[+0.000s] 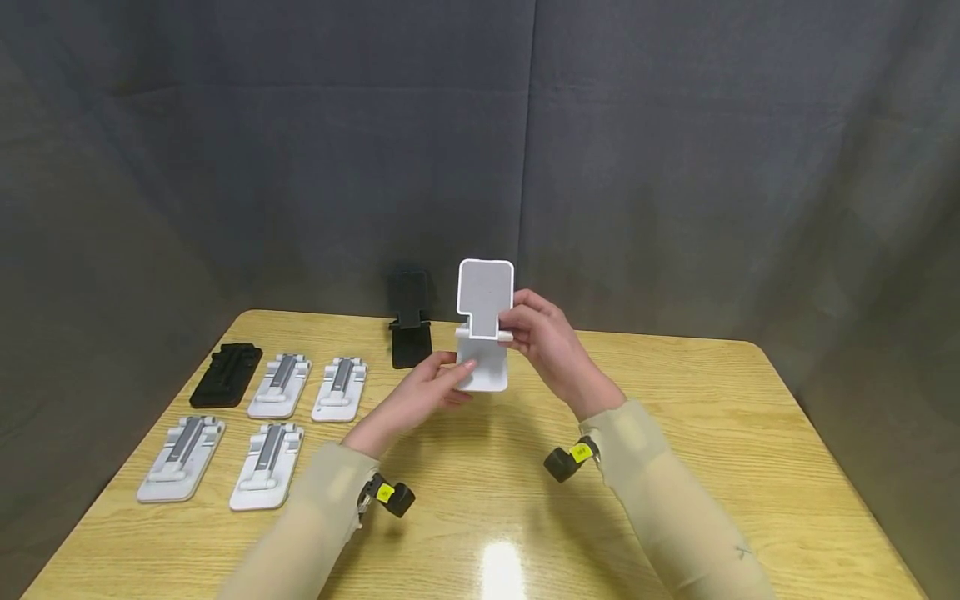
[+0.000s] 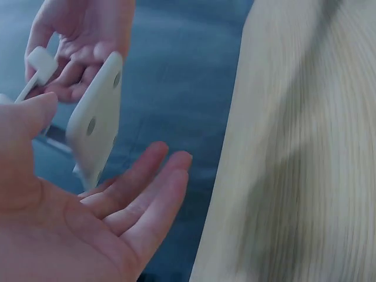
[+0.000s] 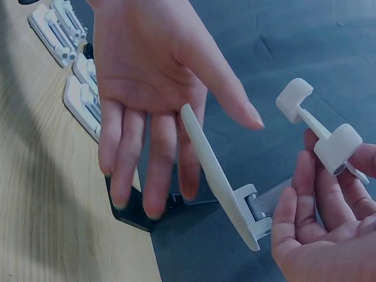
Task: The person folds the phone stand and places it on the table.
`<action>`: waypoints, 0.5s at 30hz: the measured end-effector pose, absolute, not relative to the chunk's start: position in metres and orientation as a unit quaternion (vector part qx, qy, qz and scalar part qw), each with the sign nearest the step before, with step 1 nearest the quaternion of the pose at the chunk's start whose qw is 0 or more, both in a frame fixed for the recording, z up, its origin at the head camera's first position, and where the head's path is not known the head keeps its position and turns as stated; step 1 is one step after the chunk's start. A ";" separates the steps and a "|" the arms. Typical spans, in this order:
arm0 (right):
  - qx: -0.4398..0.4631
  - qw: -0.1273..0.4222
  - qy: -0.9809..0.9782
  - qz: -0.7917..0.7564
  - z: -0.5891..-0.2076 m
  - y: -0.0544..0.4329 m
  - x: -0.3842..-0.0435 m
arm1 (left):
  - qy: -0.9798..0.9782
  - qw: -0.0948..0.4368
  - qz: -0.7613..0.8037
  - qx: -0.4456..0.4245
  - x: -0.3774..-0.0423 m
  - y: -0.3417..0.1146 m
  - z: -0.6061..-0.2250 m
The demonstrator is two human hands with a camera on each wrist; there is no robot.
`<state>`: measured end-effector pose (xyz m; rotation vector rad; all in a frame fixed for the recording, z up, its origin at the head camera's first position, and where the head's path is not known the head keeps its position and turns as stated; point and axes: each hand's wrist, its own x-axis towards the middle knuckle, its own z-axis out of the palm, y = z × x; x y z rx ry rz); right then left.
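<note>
A white phone stand [image 1: 485,287] with a grey pad is held unfolded above the table, its padded upper plate tilted up from the base. My left hand [image 1: 420,392] holds the base [image 1: 483,371], thumb on its upper face and fairly straight fingers beneath. At the hinge end of the padded plate, my right hand [image 1: 551,346] grips the side. The right wrist view shows the curled fingers of that hand [image 3: 329,217] by the two white lip hooks [image 3: 341,147]. Round grey feet [image 2: 91,126] dot the base's underside in the left wrist view.
An unfolded black phone stand [image 1: 411,346] stands at the table's back edge. Left of my hands lie a folded black stand [image 1: 227,375] and several folded white stands [image 1: 267,467] in two rows. A dark curtain [image 1: 637,167] hangs behind the wooden table [image 1: 675,400].
</note>
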<state>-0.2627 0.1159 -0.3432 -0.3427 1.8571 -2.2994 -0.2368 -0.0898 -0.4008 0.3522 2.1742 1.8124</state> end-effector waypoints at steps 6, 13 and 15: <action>-0.113 0.084 0.625 -0.768 -0.344 0.117 -0.258 | 0.713 0.149 0.676 0.113 -0.235 -0.069 -0.400; -0.119 0.087 0.622 -0.769 -0.341 0.119 -0.255 | 0.688 0.115 0.708 0.110 -0.231 -0.056 -0.398; -0.122 0.088 0.620 -0.770 -0.339 0.119 -0.255 | 0.682 0.108 0.715 0.113 -0.231 -0.054 -0.397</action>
